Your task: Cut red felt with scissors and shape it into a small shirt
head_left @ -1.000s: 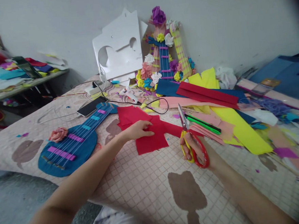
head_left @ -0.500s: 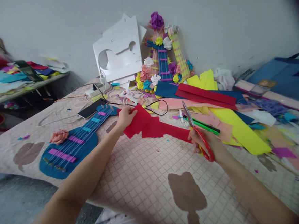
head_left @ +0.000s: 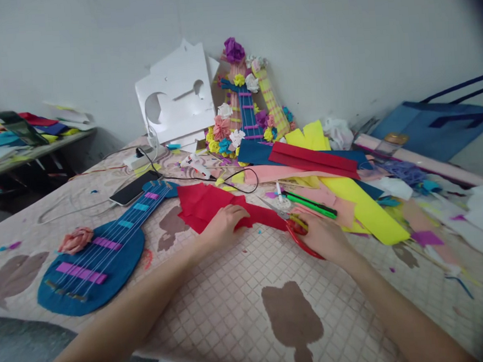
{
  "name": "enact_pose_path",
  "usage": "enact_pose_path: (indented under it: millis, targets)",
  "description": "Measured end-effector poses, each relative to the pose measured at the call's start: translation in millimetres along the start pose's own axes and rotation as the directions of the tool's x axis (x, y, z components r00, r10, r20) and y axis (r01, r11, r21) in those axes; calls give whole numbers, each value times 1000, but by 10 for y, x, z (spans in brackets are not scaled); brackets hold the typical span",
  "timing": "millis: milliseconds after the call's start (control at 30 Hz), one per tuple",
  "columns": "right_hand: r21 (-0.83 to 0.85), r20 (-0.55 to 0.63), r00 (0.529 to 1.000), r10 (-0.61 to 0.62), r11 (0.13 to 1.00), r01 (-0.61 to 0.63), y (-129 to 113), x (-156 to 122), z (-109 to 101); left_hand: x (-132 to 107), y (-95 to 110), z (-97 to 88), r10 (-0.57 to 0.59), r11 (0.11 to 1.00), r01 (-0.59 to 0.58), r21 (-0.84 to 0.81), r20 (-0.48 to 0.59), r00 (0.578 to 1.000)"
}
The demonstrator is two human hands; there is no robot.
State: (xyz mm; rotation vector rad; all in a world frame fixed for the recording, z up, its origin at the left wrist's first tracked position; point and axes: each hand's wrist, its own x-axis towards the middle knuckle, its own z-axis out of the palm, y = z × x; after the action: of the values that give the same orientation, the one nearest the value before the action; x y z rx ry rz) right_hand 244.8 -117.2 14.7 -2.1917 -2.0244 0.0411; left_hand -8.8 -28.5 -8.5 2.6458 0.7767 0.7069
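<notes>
A red felt sheet [head_left: 204,205] lies crumpled on the quilted pink surface [head_left: 233,292]. My left hand [head_left: 224,228] rests on its near edge, fingers curled over the felt and holding it down. My right hand [head_left: 322,236] grips red-and-yellow scissors [head_left: 295,229], laid low with the blades pointing left towards the felt strip. The blades lie close to the felt; I cannot tell whether they are cutting it.
A blue felt guitar [head_left: 93,252] with a pink rose lies at the left, a phone [head_left: 134,188] and black cable behind it. Stacked red, yellow, pink and blue felt sheets [head_left: 332,180] and a green pen [head_left: 309,205] sit at the right. Decorated guitars [head_left: 245,109] lean on the wall.
The lifted felt has come back down onto the surface under my left hand. My right hand has lowered the scissors from upright to nearly flat, blades pointing left.
</notes>
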Motion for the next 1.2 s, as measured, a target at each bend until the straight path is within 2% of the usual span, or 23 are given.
enact_pose_path:
  millis: [133, 300, 600, 767, 900, 1000, 1100, 1200]
  targets:
    - [-65, 7, 1000, -19, 998, 20, 2, -16, 0, -15, -3, 23, -40, 999, 39, 23, 26, 999]
    - [-74, -54, 998, -29, 997, 25, 56, -14, 22, -21, -12, -9, -34, 999, 33, 27, 37, 999]
    - [-73, -67, 997, -46, 996, 41, 69, -4, 44, -33, 33, -32, -40, 999, 40, 3, 9, 999]
    - [-92, -51, 999, -6, 996, 1, 114, 13, 41, -63, 49, -91, -62, 998, 62, 20, -6, 998]
    - [-122, -113, 993, 19, 992, -33, 171, 48, 24, -75, 36, -136, -115, 992, 116, 43, -23, 993]
    - [-132, -146, 988, 53, 989, -72, 200, 55, -26, -80, 41, -141, -111, 992, 111, 58, 5, 994]
    - [-152, -129, 985, 111, 980, -131, 244, 56, -79, -82, 46, -160, -111, 988, 104, 112, 54, 992]
    - [-169, -110, 980, 165, 969, -182, 349, 74, -100, -76, -7, -240, -187, 970, 176, 171, 54, 981]
